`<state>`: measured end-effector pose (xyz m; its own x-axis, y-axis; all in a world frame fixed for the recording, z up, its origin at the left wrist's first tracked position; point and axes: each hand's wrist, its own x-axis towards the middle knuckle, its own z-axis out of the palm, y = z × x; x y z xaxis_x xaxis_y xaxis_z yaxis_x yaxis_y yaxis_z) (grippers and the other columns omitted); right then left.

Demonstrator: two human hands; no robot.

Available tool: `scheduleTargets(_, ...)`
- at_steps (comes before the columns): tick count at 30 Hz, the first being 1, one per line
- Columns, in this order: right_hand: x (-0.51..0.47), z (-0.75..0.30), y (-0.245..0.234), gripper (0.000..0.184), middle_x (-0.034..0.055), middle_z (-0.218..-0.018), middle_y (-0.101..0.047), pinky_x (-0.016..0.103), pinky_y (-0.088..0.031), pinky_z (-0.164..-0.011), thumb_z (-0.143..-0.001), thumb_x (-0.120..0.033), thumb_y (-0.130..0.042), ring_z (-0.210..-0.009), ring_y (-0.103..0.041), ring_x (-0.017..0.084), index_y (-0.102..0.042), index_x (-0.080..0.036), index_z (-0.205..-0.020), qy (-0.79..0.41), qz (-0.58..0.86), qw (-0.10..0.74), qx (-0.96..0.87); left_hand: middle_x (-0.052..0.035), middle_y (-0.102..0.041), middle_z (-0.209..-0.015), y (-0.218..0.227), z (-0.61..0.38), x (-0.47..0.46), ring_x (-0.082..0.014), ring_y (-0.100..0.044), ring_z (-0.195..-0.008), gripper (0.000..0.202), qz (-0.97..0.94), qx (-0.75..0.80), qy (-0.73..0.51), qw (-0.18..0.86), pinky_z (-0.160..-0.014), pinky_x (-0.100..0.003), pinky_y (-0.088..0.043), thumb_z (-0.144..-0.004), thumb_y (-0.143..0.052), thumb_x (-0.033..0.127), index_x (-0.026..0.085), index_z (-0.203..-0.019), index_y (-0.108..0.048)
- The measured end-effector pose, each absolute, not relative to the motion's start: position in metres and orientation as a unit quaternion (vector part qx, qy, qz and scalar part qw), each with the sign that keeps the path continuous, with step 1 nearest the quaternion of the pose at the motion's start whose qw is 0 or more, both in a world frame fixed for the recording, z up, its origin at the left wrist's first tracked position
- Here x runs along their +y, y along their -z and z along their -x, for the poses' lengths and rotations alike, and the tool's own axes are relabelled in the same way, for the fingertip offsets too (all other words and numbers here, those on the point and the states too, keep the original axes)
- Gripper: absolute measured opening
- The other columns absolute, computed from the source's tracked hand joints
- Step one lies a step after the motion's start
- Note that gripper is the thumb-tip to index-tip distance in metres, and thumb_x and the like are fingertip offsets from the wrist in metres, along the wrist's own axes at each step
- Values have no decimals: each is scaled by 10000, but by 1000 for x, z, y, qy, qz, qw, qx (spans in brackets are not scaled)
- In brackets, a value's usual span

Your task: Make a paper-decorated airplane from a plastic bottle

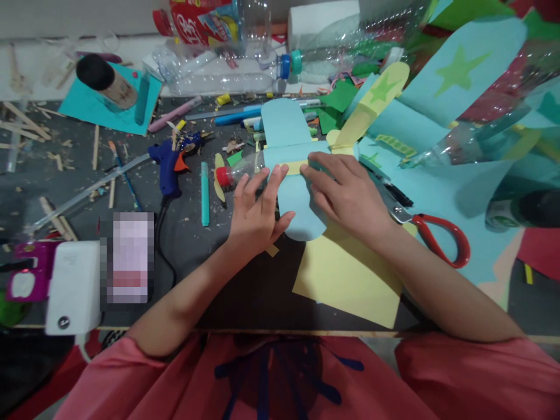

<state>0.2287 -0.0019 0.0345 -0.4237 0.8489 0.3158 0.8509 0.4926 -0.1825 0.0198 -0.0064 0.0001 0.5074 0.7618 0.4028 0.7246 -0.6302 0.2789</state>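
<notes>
A toy plane made from a clear plastic bottle (245,168) lies in the middle, with a red cap (223,176) and a yellow paper propeller (219,189) at its left end. Light blue paper wings (286,125) with rounded tips cross over it. On them lies a yellow paper strip (294,168). My left hand (258,210) is open, fingers spread, with fingertips touching the strip's left end. My right hand (345,186) is also open, its fingertips resting at the strip's right end. A yellow tail piece with a green star (380,90) stands beyond my right hand.
Red-handled scissors (441,239) and yellow paper (350,280) lie on the right. Leftward are a blue glue gun (170,166), a teal marker (205,195), a phone (130,256) and a white power bank (74,289). Plastic bottles (227,79) line the back.
</notes>
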Motion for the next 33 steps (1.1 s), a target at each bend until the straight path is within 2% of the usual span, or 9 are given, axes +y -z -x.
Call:
scheduleTargets(3,-1,-230,-33,374,83,-1354,-644,530,-526,-1027,-973,-169,-392,-1203,-615,279,-614,-278,-1253,-4,499,199,-843,-96,-521,-1503,0,-17,-6,-261,-482,-1390,757,-869,419,-261,39,-1199,-451,-274,-963,-176,673,248,-1587,-109)
scheduleTargets(8,1,-232,-27,324,153,-1272,-685,511,-567,-948,-979,-178,-395,-1153,-646,275,-638,-147,-1192,36,444,264,-855,-98,-609,-1411,-3,-19,-6,-242,-541,-1321,718,-856,400,-326,-33,-1187,-396,-284,-1007,-228,575,217,-1595,-25)
scheduleTargets(11,1,-231,-27,334,132,-1266,-691,520,-545,-967,-973,-174,-392,-1155,-652,275,-655,-185,-1180,13,477,252,-842,-96,-618,-1399,-5,-20,-7,-251,-546,-1312,738,-855,402,-326,-21,-1185,-401,-283,-999,-245,595,229,-1600,-21)
scheduleTargets(14,0,-230,-28,371,118,-1291,-677,516,-510,-1001,-974,-187,-379,-1188,-629,277,-629,-221,-1245,-5,502,228,-834,-105,-599,-1417,-5,-17,-7,-263,-536,-1327,778,-857,398,-327,8,-1192,-415,-271,-979,-276,636,255,-1601,-5)
scheduleTargets(17,-1,-229,-28,403,119,-1322,-652,490,-504,-981,-979,-219,-392,-1177,-613,276,-561,-237,-1345,18,499,202,-843,-135,-551,-1457,-4,-10,-5,-271,-503,-1358,754,-852,396,-341,11,-1184,-421,-286,-988,-266,618,242,-1599,-33)
scheduleTargets(21,-2,-228,-28,383,134,-1335,-629,477,-507,-949,-988,-239,-413,-1142,-603,280,-566,-250,-1339,55,493,172,-851,-146,-469,-1529,-4,-5,-2,-286,-408,-1435,685,-856,410,-313,27,-1193,-441,-279,-1003,-259,570,237,-1584,-116)
scheduleTargets(25,-2,-227,-27,371,167,-1305,-642,493,-522,-932,-1000,-236,-397,-1121,-610,293,-590,-208,-1316,63,476,194,-855,-142,-512,-1492,1,-10,0,-278,-412,-1435,675,-873,398,-277,57,-1226,-470,-225,-997,-216,607,233,-1559,-240)
scheduleTargets(29,-1,-230,-27,351,173,-1312,-646,529,-526,-961,-995,-226,-413,-1146,-614,296,-614,-193,-1281,32,475,220,-851,-162,-539,-1462,6,-14,1,-276,-412,-1437,735,-878,377,-291,40,-1220,-468,-252,-986,-218,637,190,-1569,-187)
scheduleTargets(33,1,-234,-29,348,173,-1317,-656,530,-525,-1005,-977,-200,-435,-1178,-634,293,-637,-181,-1259,-3,465,242,-852,-151,-543,-1462,5,-14,0,-261,-440,-1424,676,-876,384,-288,31,-1216,-452,-270,-1003,-256,586,204,-1558,-207)
